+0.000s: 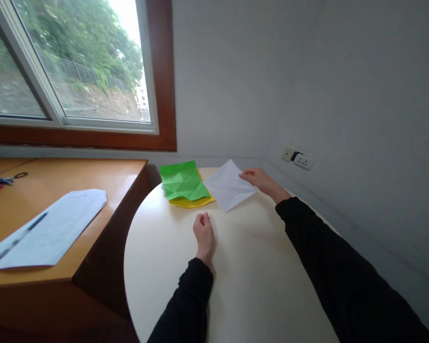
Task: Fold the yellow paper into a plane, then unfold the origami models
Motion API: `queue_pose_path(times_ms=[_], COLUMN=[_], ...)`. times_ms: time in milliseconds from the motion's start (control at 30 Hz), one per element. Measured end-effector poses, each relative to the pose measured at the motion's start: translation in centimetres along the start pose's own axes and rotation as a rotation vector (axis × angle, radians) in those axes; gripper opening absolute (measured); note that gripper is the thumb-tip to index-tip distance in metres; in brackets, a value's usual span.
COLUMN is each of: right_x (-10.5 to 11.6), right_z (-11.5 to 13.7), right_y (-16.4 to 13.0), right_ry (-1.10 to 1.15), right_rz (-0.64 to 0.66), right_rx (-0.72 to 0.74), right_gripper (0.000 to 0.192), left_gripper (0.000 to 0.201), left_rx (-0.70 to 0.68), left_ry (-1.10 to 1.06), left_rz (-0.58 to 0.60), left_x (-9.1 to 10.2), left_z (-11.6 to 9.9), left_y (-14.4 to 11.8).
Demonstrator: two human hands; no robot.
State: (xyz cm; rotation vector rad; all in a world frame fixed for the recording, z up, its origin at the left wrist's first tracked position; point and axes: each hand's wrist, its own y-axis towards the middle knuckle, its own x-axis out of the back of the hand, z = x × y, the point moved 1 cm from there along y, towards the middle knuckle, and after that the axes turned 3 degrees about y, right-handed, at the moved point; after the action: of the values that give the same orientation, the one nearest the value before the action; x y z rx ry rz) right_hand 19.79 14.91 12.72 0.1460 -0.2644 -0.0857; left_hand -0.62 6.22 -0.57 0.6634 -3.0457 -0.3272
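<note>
— Hands first: what are they doing?

— Right hand point(259, 180) pinches the right corner of the white paper point(229, 186) at the far edge of the round desk point(243, 276); left hand point(203, 233) rests empty on the desk nearer the body, curled into a loose fist.

— How should that pinch be handled?

— I'd judge a light grip is best, keeping the sheet flat so it doesn't bend off its creases.

— And the sheet itself?

— Square, turned like a diamond, faintly creased, lying just beside the green paper point(184, 181), which sits on a yellow paper point(193, 202).
</note>
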Motion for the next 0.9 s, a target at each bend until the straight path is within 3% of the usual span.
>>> queue_pose_path(times_ms=[100,200,367,500,667,800,900], right_x=[-2.7,-6.4,-12.6,-15.3,-14.0,-10.2,-6.9], right_z=[1.9,2.2,-0.1,-2.9,-6.0,-8.4,-10.5], right_y=[3.2,6.0,8.7,9.3,8.6,6.5,3.0], right_ry=[0.112,0.199,0.255,0.219,0.147,0.095,0.071], right_rz=[-0.066,-0.105,-0.117,-0.103,-0.103,-0.194,-0.263], right_rx=[0.023,0.002,-0.094,-0.213,-0.326,-0.309,-0.238], right_gripper=[0.025,0.021,0.016,0.017,0.03,0.028,0.025], left_gripper=[0.032,0.032,0.032,0.033,0.036,0.042,0.044], left_rx=[0.028,0.052,0.098,0.131,0.148,0.129,0.099], left_ry=[-0.016,-0.04,-0.08,-0.101,-0.109,-0.102,-0.09], left_rz=[-0.01,-0.027,-0.088,-0.119,-0.113,-0.095,-0.076], left_x=[-0.2,-0.3,-0.2,-0.3,-0.5,-0.5,-0.3], left_z=[0.0,0.0,0.4,0.9,1.4,1.4,1.4], left_y=[0.0,0.0,0.2,0.6,0.9,1.0,1.1])
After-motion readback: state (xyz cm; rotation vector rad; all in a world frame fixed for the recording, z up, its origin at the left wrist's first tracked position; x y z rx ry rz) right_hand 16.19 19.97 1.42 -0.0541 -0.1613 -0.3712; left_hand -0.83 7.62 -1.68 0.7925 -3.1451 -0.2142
